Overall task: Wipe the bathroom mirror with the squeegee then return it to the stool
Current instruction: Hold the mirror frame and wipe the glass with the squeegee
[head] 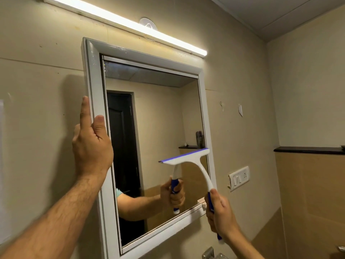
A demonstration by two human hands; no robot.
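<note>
The bathroom mirror point(160, 113) hangs on the beige wall in a white frame. My left hand point(92, 144) holds the frame's left edge, thumb on the front face and fingers along the outer side. My right hand point(221, 214) grips the blue handle of a white squeegee point(192, 160). Its blue-edged blade lies against the glass at the mirror's lower right, near the right frame edge. The glass reflects the squeegee, my hand and a dark door. The stool is out of view.
A lit tube light point(130, 25) runs above the mirror. A white switch plate point(239, 177) sits on the wall right of the frame, below a dark ledge point(308, 150). A metal tap point(209, 253) shows at the bottom edge.
</note>
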